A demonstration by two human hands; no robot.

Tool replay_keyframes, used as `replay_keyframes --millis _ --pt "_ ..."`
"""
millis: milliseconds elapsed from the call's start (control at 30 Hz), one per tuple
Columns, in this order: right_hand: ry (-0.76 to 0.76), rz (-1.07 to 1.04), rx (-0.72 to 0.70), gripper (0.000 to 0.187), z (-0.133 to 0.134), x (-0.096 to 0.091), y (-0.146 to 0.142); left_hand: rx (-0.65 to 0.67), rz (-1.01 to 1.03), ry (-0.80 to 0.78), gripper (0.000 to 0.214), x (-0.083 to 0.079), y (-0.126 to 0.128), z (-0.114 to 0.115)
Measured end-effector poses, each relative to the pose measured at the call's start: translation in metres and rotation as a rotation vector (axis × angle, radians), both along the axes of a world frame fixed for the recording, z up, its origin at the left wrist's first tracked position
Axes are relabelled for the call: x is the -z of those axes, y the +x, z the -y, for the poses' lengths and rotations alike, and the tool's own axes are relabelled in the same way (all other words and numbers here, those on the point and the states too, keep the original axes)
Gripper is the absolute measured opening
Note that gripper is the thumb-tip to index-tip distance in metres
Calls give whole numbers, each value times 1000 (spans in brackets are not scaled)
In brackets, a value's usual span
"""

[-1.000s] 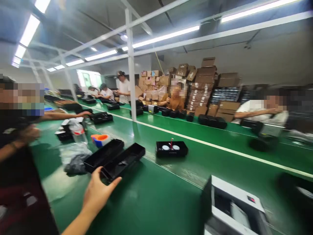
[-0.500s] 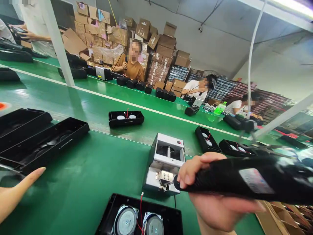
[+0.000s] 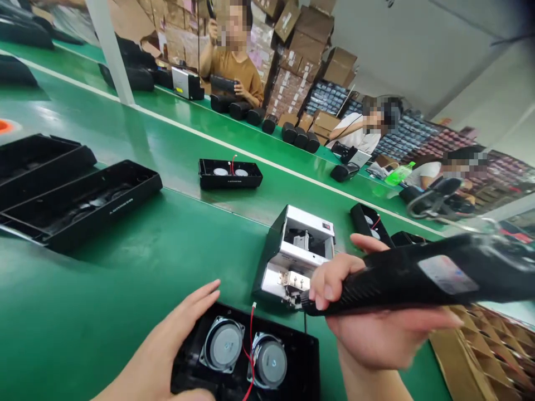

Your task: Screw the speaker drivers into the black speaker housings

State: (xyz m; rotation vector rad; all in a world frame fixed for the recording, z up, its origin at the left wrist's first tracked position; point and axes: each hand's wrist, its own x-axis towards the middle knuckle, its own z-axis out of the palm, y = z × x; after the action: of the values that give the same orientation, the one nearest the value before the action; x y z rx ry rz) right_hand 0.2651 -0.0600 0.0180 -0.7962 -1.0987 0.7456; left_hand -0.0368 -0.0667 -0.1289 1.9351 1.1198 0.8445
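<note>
Green bench [image 3: 125, 289] carries all. Black screwdriver [image 3: 397, 275] above it, right hand [image 3: 376, 334] grip clamped round body. Near edge: speaker housing [image 3: 301, 356], left hand [image 3: 167, 351] grip apart, resting on left rim. Grey screw feeder [image 3: 292, 256] just behind, screwdriver tip at its front.

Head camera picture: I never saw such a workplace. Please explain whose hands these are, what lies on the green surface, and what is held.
The camera sits on a person's head and looks down at that person's own two bare hands; no robot. The left hand lies open on a black speaker case with two round speakers inside. The right hand grips a long black power tool, its tip near a small grey machine. Case and machine stand on a green table. Empty black cases lie further left; other people work across the table.
</note>
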Motion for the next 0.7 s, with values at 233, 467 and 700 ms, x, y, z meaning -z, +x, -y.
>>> replay_keyframes --millis 233,467,700 --pt "-7 1 15 29 39 -9 -3 68 61 -129 83 -8 -5 -1" --pt "-20 -36 -104 59 31 11 -23 119 -246 -128 47 -39 0 -15" --pt "-84 -88 -249 61 18 19 -26 225 -419 -83 49 -66 30 -35"
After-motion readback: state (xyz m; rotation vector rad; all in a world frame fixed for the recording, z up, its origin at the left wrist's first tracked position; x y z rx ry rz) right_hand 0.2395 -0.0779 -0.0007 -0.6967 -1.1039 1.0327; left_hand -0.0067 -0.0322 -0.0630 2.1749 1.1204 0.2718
